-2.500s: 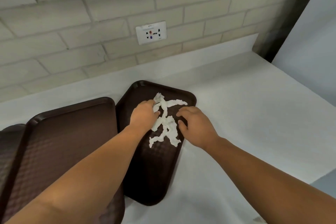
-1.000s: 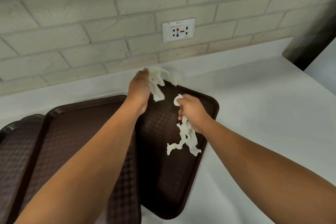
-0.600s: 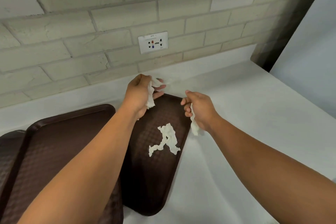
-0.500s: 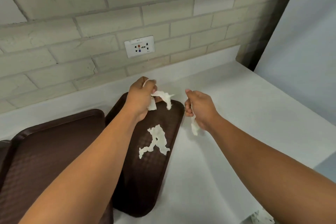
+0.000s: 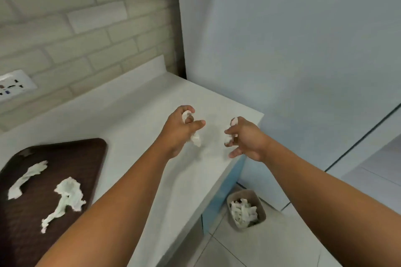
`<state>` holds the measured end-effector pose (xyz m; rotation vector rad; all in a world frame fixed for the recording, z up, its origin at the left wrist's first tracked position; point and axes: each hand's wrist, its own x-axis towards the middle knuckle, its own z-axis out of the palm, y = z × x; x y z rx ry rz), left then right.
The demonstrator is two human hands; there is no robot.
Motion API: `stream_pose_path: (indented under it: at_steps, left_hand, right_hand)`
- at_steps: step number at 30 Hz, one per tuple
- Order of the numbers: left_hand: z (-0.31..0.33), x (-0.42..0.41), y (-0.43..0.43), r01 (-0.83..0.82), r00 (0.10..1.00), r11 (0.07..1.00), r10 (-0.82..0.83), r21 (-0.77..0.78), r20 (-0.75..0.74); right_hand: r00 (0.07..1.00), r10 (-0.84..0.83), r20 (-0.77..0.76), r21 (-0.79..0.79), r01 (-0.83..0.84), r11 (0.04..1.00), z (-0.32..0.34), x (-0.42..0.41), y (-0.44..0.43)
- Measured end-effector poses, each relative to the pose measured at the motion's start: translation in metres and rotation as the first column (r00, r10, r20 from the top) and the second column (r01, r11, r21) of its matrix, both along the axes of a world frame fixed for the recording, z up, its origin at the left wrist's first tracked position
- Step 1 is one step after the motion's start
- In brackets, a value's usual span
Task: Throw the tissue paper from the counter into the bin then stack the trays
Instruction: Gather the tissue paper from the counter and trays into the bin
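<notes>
The white counter (image 5: 138, 119) runs from the brick wall to its corner at the right. Both forearms reach across it toward that corner, so I judge the step in hand to be carrying tissue to the bin; stacking has not begun. The brown tray (image 5: 91, 154), the only one in view, lies at the counter's left end. Two torn pieces lie on it: a twisted piece (image 5: 65, 195) nearer its middle and a long strip (image 5: 28, 176) further left. The bin (image 5: 262, 210) stands on the tiled floor below the counter's corner, close to the cabinet side. It already holds a heap of crumpled tissue (image 5: 243, 212).

The left hand (image 5: 178, 130) hovers above the counter short of its edge. Its fingers are curled and its thumb is out, pinching a left wad (image 5: 195, 140) that shows above the fingers and hangs below the palm. The right hand (image 5: 247, 138) is about over the counter's edge, its fingers loosely hooked round a right wad (image 5: 227, 140). The hands are blurred, so I cannot tell whether each holds one piece or several.

The next move calls for taking both hands past the edge and down over the bin's mouth before the fingers open. The paper is light and would likely drift if dropped from high up. After that, the two pieces on the tray need fetching.
</notes>
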<state>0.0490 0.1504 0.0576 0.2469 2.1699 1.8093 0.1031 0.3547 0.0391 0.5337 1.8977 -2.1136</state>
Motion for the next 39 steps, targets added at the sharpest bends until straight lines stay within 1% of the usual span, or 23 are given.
stream_pose_path:
  at_steps: [2,4,6,8,10,12,13,14,15,16,17,18,19,20,24,26,29,32,35,38,39]
  left_hand:
    - [-0.009,0.012,0.044,0.195,0.979,0.967,-0.203,-0.163,-0.035]
    - [-0.017,0.026,0.087,0.303,0.944,0.903,-0.328,-0.305,-0.036]
    - [-0.03,0.038,0.127,0.353,0.923,0.868,-0.384,-0.35,-0.021]
    - [-0.046,0.05,0.162,0.366,0.924,0.871,-0.383,-0.329,0.014]
    - [-0.07,0.06,0.192,0.347,0.938,0.898,-0.338,-0.271,0.083]
    - [-0.096,0.07,0.216,0.306,0.943,0.935,-0.271,-0.181,0.194]
    - [-0.109,0.074,0.226,0.265,0.932,0.958,-0.227,-0.105,0.282]
    - [-0.122,0.079,0.234,0.189,0.901,0.982,-0.167,-0.016,0.401]
    - [-0.133,0.084,0.241,0.085,0.844,0.995,-0.101,0.054,0.528]
    - [-0.145,0.089,0.244,-0.006,0.774,0.996,-0.048,0.084,0.631]
    - [-0.16,0.093,0.246,-0.056,0.714,0.995,-0.014,0.077,0.7]
    - [-0.176,0.096,0.248,-0.071,0.674,0.996,0.007,0.055,0.739]
    - [-0.194,0.098,0.25,-0.08,0.653,0.996,0.029,0.032,0.757]
    - [-0.216,0.099,0.252,-0.087,0.637,0.996,0.055,0.0,0.769]
    - [-0.279,0.097,0.26,-0.143,0.629,0.978,0.206,-0.149,0.749]
    - [-0.314,0.092,0.263,-0.17,0.603,0.972,0.235,-0.165,0.762]
    - [-0.374,0.079,0.267,-0.149,0.566,0.972,0.234,-0.182,0.79]
    - [-0.432,0.066,0.27,-0.167,0.564,0.955,0.295,-0.244,0.771]
    - [-0.49,0.057,0.267,-0.083,0.619,0.934,0.321,-0.346,0.717]
    - [-0.543,0.05,0.263,0.041,0.696,0.922,0.251,-0.385,0.673]
    - [-0.559,0.047,0.262,0.067,0.713,0.918,0.229,-0.39,0.663]
  right_hand:
    - [0.999,-0.049,0.018,0.058,0.048,0.997,-0.011,0.025,0.046]
    - [0.996,-0.087,0.025,0.095,0.084,0.992,-0.023,0.048,0.086]
    - [0.992,-0.123,0.036,0.108,0.119,0.987,-0.039,0.068,0.122]
    - [0.99,-0.129,0.054,0.09,0.123,0.988,-0.056,0.086,0.152]
    - [0.987,-0.148,0.069,0.113,0.139,0.984,-0.076,0.102,0.177]
    - [0.978,-0.184,0.099,0.209,0.16,0.965,-0.098,0.114,0.198]
    - [0.97,-0.206,0.126,0.283,0.164,0.945,-0.11,0.12,0.207]
    - [0.961,-0.227,0.157,0.35,0.161,0.923,-0.124,0.126,0.216]
    - [0.949,-0.246,0.199,0.389,0.154,0.908,-0.139,0.131,0.223]
    - [0.931,-0.263,0.251,0.392,0.151,0.907,-0.155,0.137,0.228]
    - [0.914,-0.278,0.297,0.384,0.152,0.911,-0.172,0.143,0.233]
    - [0.9,-0.279,0.334,0.373,0.145,0.916,-0.189,0.147,0.236]
    - [0.892,-0.269,0.363,0.36,0.132,0.923,-0.206,0.149,0.238]
    - [0.887,-0.256,0.385,0.33,0.127,0.936,-0.226,0.149,0.238]
    - [0.879,-0.206,0.429,0.286,0.084,0.955,-0.279,0.145,0.235]
    - [0.876,-0.18,0.448,0.268,0.06,0.961,-0.307,0.14,0.234]
    - [0.871,-0.177,0.458,0.278,0.049,0.959,-0.351,0.126,0.235]
    - [0.855,-0.177,0.487,0.296,0.029,0.955,-0.395,0.111,0.232]
    - [0.814,-0.205,0.544,0.274,0.059,0.96,-0.448,0.103,0.232]
    - [0.791,-0.17,0.587,0.281,-0.002,0.96,-0.504,0.107,0.232]
    - [0.789,-0.18,0.587,0.287,0.004,0.958,-0.518,0.109,0.232]
